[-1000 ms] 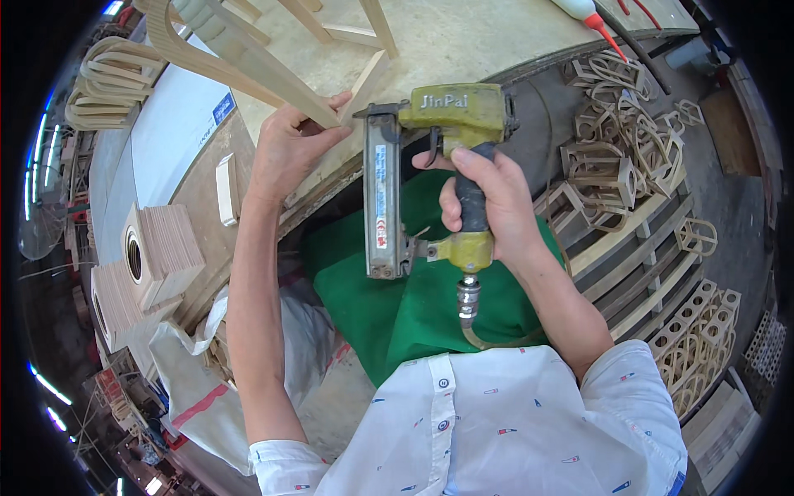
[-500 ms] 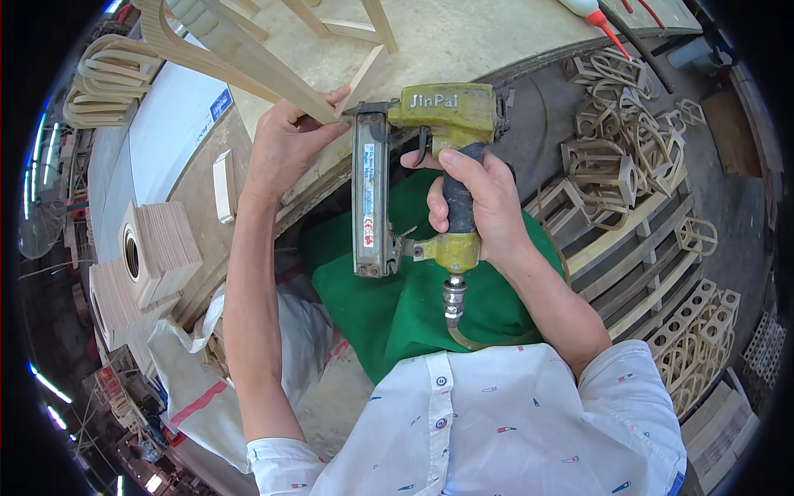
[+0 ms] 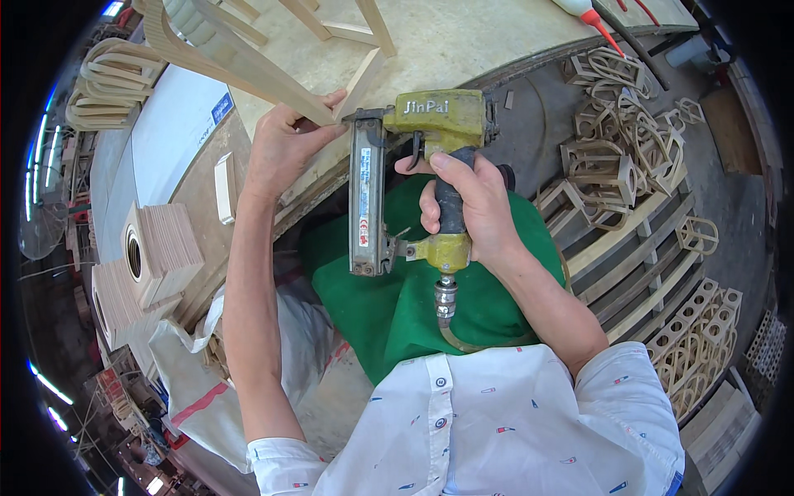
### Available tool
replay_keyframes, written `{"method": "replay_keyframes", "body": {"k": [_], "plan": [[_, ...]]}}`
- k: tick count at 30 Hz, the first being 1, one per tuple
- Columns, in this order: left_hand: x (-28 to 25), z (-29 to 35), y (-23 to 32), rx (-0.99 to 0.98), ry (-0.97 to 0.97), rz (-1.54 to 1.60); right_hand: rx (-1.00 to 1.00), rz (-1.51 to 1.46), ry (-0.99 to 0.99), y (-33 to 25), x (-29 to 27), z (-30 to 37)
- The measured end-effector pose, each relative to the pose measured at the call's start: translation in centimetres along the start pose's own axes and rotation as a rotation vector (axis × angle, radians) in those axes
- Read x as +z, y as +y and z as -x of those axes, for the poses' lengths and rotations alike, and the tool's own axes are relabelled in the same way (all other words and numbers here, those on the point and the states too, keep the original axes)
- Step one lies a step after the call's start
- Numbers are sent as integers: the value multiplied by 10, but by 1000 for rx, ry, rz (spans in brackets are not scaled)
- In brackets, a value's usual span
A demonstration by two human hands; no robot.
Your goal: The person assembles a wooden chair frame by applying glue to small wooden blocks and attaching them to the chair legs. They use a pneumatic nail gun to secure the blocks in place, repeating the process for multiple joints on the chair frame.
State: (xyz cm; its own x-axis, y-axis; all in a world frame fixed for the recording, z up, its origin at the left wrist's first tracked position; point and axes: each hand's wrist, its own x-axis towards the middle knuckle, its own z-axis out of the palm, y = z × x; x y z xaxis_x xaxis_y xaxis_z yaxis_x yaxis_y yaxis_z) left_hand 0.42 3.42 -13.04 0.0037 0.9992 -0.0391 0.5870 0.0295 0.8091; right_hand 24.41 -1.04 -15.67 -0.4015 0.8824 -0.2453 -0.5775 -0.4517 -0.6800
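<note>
My right hand [image 3: 467,194] is wrapped round the black grip of a yellow-green pneumatic nail gun [image 3: 438,114], its index finger at the trigger. The gun's long grey magazine [image 3: 366,202] points toward my lap, and its nose meets the wooden frame's corner near my left fingertips. With thumb and fingers, my left hand [image 3: 285,145] pinches that corner, where a long pale wooden strip [image 3: 285,87] joins a short wooden piece [image 3: 361,83]. An air hose runs from the metal coupling [image 3: 445,298] under the grip. Some left fingers are hidden behind the wood.
The workbench [image 3: 463,45] carries more wooden frame parts and a small loose block [image 3: 225,188]. Stacked square plates with round holes [image 3: 169,248] stand at the left. Piled wooden frames [image 3: 608,165] lie to the right, near a slatted pallet [image 3: 620,240]. A white bottle with red nozzle [image 3: 591,16] lies far right.
The nail gun and my right hand have shifted slightly left, and the gun's body sits a little lower. My left hand stays at the frame corner.
</note>
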Motion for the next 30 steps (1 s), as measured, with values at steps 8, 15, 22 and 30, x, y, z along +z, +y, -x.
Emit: {"method": "replay_keyframes", "body": {"k": [8, 15, 22, 30], "plan": [[1, 0, -3, 31, 27, -12, -4, 32, 16, 3, 0, 2], [-1, 1, -2, 43, -3, 58, -40, 48, 17, 2, 6, 3], [0, 1, -3, 17, -8, 50, -6, 54, 17, -3, 8, 3], [1, 2, -1, 14, 14, 41, 16, 79, 40, -4, 7, 2]]}}
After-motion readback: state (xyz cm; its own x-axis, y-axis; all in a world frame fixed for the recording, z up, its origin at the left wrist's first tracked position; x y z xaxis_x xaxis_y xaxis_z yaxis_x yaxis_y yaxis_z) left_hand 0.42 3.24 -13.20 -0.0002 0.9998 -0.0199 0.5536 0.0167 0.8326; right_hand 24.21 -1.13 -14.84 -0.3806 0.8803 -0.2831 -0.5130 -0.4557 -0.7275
